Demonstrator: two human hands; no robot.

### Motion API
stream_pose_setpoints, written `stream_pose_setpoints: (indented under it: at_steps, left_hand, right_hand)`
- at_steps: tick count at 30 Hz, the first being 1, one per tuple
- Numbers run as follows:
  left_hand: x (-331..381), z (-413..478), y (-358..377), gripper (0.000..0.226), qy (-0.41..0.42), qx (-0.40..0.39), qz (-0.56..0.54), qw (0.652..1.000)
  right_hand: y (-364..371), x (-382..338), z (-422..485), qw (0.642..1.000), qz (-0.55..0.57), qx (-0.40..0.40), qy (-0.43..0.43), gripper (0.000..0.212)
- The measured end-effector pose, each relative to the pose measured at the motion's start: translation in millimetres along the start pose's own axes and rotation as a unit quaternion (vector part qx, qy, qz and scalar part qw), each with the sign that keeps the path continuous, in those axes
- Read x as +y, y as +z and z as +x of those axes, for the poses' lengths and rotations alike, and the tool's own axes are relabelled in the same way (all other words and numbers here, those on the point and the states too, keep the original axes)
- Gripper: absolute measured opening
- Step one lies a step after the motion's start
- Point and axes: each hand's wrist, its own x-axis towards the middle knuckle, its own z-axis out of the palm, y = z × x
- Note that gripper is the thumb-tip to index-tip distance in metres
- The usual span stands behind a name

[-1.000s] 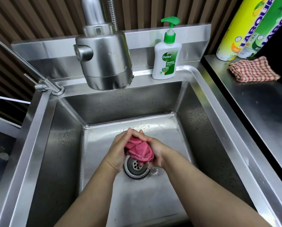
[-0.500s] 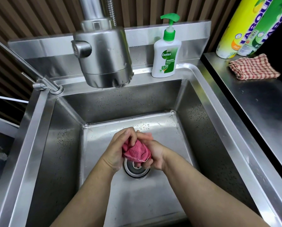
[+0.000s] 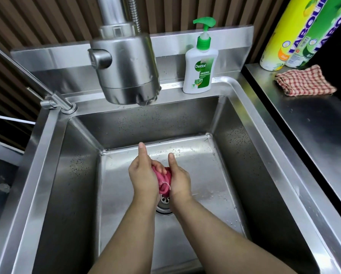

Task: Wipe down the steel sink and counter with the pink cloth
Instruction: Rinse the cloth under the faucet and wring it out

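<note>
Head view: the bunched pink cloth (image 3: 164,182) is clamped between left hand (image 3: 143,177) and right hand (image 3: 179,179) above the round steel drain (image 3: 164,204) of the steel sink (image 3: 264,139).

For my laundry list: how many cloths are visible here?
2. The pink cloth is bunched between both hands over the drain; the checked cloth lies on the right counter. Others may be hidden.

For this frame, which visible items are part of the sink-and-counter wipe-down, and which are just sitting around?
Part of the job:
pink cloth, squeezed between left hand and right hand
steel sink
counter

Just lying about:
soap bottle on the back ledge
checked cloth on the counter
two spray cans
faucet head
</note>
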Motion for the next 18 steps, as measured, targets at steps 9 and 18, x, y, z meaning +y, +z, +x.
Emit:
stream_pose_setpoints:
  at_steps: [9,18]
  left_hand:
    - [-24,12,-1,0.064,-0.076,0.163,0.021,0.983]
    - [-31,13,1,0.069,-0.111,0.202,0.021,0.973]
  right_hand:
    - [-6,15,11,0.989,-0.121,0.046,-0.074,0.054]
    - [-13,15,13,0.972,-0.211,0.025,-0.098,0.058]
